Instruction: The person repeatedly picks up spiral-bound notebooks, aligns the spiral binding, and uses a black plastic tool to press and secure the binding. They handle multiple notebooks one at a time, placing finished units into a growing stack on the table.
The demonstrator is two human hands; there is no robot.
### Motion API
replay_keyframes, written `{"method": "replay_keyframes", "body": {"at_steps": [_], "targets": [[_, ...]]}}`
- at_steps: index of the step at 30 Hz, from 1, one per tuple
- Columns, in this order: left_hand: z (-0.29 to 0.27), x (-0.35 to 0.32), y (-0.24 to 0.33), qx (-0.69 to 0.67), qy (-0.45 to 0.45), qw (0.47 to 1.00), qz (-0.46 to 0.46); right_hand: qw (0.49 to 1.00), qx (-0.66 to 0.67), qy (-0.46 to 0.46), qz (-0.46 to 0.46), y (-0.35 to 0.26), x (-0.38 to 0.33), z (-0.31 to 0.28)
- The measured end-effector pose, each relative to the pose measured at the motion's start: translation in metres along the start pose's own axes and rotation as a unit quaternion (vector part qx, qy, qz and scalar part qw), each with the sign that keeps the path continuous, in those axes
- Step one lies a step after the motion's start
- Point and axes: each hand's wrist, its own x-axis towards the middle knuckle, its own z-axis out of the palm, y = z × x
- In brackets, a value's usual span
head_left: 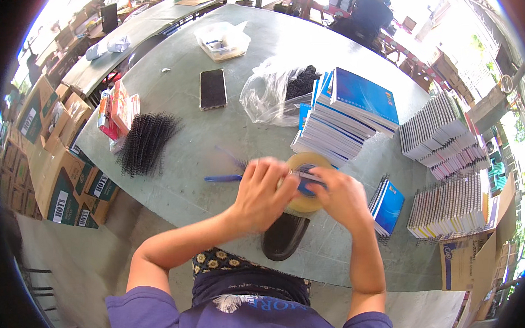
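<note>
Near the front of the grey table, my left hand [262, 190] and my right hand [337, 196] meet with fingers closed on a thin, blue-covered notebook [305, 187], held edge-on and mostly hidden by them. Right beneath it is a wide roll of yellowish tape [305, 207]. A dark, rounded oblong object [284, 237] stands nearer me, touching or close to the roll; its kind is unclear. Beside my left hand lies a blue-handled tool [222, 178], its other end out of sight. Another small blue spiral notebook [389, 208] rests right of my right hand.
Stacked blue notebooks [347, 112] and a plastic bag [271, 94] of black coils stand beyond my hands. Spiral-bound stacks [449, 206] line the right side. Black spiral coils [146, 142], small boxes [117, 111], a phone [212, 89] and a plastic tub [222, 43] lie left and far.
</note>
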Motion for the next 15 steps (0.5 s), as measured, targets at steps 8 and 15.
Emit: {"method": "replay_keyframes", "body": {"at_steps": [8, 15], "targets": [[0.016, -0.055, 0.015, -0.289, -0.239, 0.903, -0.21, 0.806, 0.559, 0.162, 0.11, 0.059, -0.023, 0.058], [-0.034, 0.014, -0.017, -0.241, -0.004, 0.943, -0.229, 0.834, 0.522, 0.161, 0.076, 0.054, -0.024, 0.047]]}}
